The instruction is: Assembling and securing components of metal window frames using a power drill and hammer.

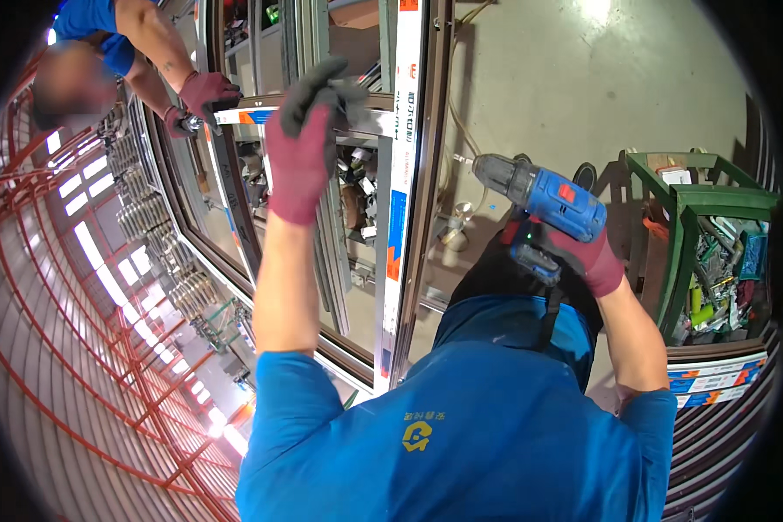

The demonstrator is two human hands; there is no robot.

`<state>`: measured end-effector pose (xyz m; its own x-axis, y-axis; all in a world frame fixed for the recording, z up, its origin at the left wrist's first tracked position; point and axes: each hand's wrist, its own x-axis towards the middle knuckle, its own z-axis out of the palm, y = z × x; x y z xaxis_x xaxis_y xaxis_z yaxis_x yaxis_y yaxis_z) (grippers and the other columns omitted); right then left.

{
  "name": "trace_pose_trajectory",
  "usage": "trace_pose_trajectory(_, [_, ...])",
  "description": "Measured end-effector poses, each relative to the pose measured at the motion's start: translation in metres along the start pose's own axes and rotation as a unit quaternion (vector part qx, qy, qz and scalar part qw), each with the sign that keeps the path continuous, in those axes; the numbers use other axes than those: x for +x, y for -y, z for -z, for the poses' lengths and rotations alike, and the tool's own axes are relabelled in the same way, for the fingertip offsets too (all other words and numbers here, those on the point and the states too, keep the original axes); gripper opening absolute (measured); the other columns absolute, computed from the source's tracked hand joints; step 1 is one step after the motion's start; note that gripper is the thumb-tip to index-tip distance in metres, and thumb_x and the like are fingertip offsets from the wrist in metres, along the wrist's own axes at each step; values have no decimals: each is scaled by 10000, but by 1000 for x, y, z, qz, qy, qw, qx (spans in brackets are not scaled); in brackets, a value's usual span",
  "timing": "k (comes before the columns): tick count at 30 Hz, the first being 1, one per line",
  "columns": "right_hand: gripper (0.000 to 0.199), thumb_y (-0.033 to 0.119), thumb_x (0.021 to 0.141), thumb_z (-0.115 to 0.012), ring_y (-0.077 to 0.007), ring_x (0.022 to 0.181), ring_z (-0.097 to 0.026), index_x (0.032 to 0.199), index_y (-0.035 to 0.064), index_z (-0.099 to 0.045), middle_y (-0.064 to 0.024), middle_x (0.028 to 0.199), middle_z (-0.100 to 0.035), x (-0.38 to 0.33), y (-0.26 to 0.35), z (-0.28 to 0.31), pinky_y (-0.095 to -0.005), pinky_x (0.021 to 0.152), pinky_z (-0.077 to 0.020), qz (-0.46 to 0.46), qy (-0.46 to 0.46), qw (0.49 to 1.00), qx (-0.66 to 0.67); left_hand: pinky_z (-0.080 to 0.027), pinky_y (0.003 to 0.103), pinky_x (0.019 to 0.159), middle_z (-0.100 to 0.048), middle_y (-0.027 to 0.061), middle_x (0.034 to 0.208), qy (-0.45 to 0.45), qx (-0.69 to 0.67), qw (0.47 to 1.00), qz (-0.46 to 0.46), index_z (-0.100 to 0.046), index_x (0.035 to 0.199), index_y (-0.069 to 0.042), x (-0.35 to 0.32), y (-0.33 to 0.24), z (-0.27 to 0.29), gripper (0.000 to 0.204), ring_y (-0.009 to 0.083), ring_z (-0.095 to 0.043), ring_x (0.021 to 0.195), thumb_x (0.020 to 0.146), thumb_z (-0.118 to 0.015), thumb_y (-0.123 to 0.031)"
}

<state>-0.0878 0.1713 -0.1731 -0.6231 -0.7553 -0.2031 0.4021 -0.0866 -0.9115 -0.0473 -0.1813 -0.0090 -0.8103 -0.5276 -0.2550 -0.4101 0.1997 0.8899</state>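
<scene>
- Head view, nearest first: I see a blue shirt filling the lower edge, with both bare forearms rising out of its short sleeves.
- My right hand, in a maroon glove, has its fingers wrapped shut round the grip of a blue drill. The drill sits to the right of the frame, its bit levelled leftward at the frame's edge, which I judge is why the wrist is cocked up and out.
- My left hand, gloved maroon and grey, is raised against the upright window frame. The fingers curl over the crossbar; I cannot tell whether they grip it fully or just press on it. It looks placed to steady the frame.
- A green crate of mixed tools and scraps stands just right of the drill arm, within easy reach.
- Further off, at upper left, a co-worker's gloved hands hold the same crossbar's far end, seemingly bracing it from the other side.
- Red railing curves along the left; bare concrete floor lies behind the frame.
</scene>
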Motion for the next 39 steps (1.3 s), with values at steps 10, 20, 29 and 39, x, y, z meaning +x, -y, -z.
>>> trace_pose_trajectory(10, [868,250,764,-897,-238,1259,-632,1491,-33,-518,-144,1370,-667,-9,38,-3,-382,1098,-477,-27,43,998,44,-569,379,875,-749,173,1060,0,310,945,-103,-666,1303,-29,-98,28,-37,392,275,-748,1030,928,-749,-111])
trace_pose_trajectory(20, [798,150,781,-834,-248,1279,-625,1489,-41,-518,-168,1388,-659,0,41,-1,-386,1119,-455,3,94,993,-76,-520,433,917,-740,110,1076,-26,345,915,-210,-752,1132,-92,-95,35,-36,393,349,-675,1014,745,-813,-71])
trace_pose_trajectory(29, [752,157,794,-841,-235,1233,-646,1463,-30,-551,-159,1322,-690,10,47,-3,-373,1093,-473,-78,107,990,41,-518,481,979,-727,114,1156,24,433,861,-267,-734,1131,-77,-89,30,-28,402,355,-675,1097,742,-836,-92])
trace_pose_trajectory(39, [590,180,832,-829,-225,1236,-630,1361,3,-634,-117,1356,-662,-9,24,28,-398,1073,-495,-8,71,996,-54,-485,529,946,-692,105,1159,10,492,813,-310,-709,1118,-112,-81,21,-72,424,345,-656,1097,712,-819,-64])
